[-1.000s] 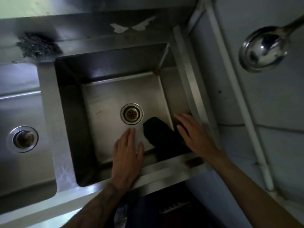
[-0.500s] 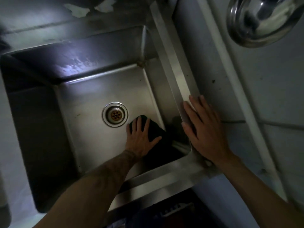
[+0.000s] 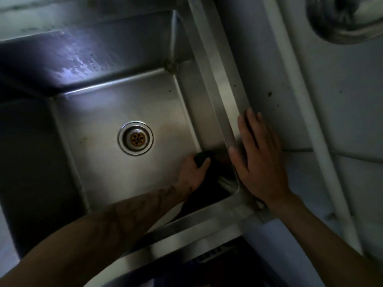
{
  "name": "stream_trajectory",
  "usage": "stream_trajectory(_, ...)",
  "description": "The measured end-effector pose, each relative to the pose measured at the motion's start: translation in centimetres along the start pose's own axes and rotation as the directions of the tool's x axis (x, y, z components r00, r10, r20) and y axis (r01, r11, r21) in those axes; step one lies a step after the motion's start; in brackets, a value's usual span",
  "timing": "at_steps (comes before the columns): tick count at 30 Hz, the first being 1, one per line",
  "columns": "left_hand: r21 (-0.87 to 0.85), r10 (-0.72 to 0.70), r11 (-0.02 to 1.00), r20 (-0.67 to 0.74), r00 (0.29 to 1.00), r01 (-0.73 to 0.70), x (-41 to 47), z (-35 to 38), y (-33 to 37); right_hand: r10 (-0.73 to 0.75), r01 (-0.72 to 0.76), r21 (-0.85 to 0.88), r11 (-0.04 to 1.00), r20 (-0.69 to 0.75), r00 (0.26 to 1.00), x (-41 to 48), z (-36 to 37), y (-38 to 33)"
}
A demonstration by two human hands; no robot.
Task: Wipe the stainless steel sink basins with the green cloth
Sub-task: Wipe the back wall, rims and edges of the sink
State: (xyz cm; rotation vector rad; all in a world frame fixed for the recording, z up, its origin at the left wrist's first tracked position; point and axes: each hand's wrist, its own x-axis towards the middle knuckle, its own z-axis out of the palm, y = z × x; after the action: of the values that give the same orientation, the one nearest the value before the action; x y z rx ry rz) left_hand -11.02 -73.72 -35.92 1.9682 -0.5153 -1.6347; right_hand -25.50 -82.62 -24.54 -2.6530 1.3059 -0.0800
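Observation:
The stainless steel sink basin fills the view, with a round drain in the middle of its floor. The cloth looks almost black in the dim light and lies bunched in the basin's near right corner. My left hand reaches down into that corner and grips the cloth, fingers curled round its top fold. My right hand lies flat with straight fingers on the basin's right rim, outside the bowl.
A steel ladle bowl hangs at the top right. A white pipe runs down the grey wall beside the sink. The near rim crosses the bottom. Grime sits in the far right corner.
My left hand went down into the basin, landed on the cloth and now curls round it in the corner. My right hand moved from over the cloth to the right rim. The view closed in.

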Motion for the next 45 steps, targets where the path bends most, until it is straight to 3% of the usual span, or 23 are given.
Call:
stream_trajectory(3,-0.337,-0.192,0.928,-0.067,0.979,0.159,-1.8,1.4,3.1,0.000,0.000,0.017,1.000,0.000,1.000,0.1,-0.2,0.0)
stream_trajectory(6,-0.640,-0.260,0.756,-0.103,0.960,0.136,-3.3,2.3,5.1,-0.001,0.001,0.014,1.000,-0.004,1.000,0.1,-0.1,0.0)
stream_trajectory(9,-0.659,-0.288,0.748,-0.211,0.934,0.082,-2.9,3.1,6.1,-0.002,0.002,0.002,1.000,0.004,1.000,0.0,0.0,0.1)
stream_trajectory(14,-0.715,-0.435,0.678,-0.202,0.877,0.172,-2.2,4.2,7.5,-0.001,0.001,0.010,1.000,-0.005,1.000,0.1,0.0,0.0)
stream_trajectory(20,-0.698,-0.244,0.711,-0.353,0.903,-0.081,-3.4,3.9,9.0,0.000,0.000,0.024,1.000,-0.006,1.000,0.1,-0.2,-0.1)
stream_trajectory(26,-0.490,-0.204,0.872,-0.347,0.915,0.009,-1.2,2.8,7.5,-0.002,0.002,0.047,0.999,-0.011,1.000,0.2,-0.3,-0.1)
stream_trajectory(28,-0.437,-0.106,0.896,-0.377,0.920,-0.075,-1.5,2.5,7.4,-0.004,0.004,0.050,0.999,-0.009,1.000,0.0,-0.4,-0.1)
stream_trajectory(33,-0.342,0.109,0.884,-0.512,0.852,-0.318,-1.7,2.3,8.2,0.018,-0.018,0.046,0.999,0.008,1.000,0.1,-0.4,-0.1)
stream_trajectory(35,-0.304,0.089,0.919,-0.461,0.883,-0.252,-1.1,2.3,7.7,0.018,-0.019,0.051,0.999,0.007,1.000,0.2,-0.3,-0.1)
stream_trajectory(38,-0.267,-0.048,0.963,-0.334,0.941,-0.046,0.1,2.1,6.3,0.019,-0.018,0.057,0.998,-0.009,1.000,0.2,-0.3,-0.1)
stream_trajectory(39,-0.268,-0.048,0.962,-0.328,0.943,-0.044,0.2,1.9,6.2,0.010,-0.009,0.060,0.998,-0.015,1.000,0.2,-0.3,-0.1)
stream_trajectory(45,-0.306,0.145,0.887,-0.525,0.839,-0.345,0.5,0.2,10.5,0.001,-0.001,0.086,0.996,0.001,1.000,0.4,-0.6,-0.1)
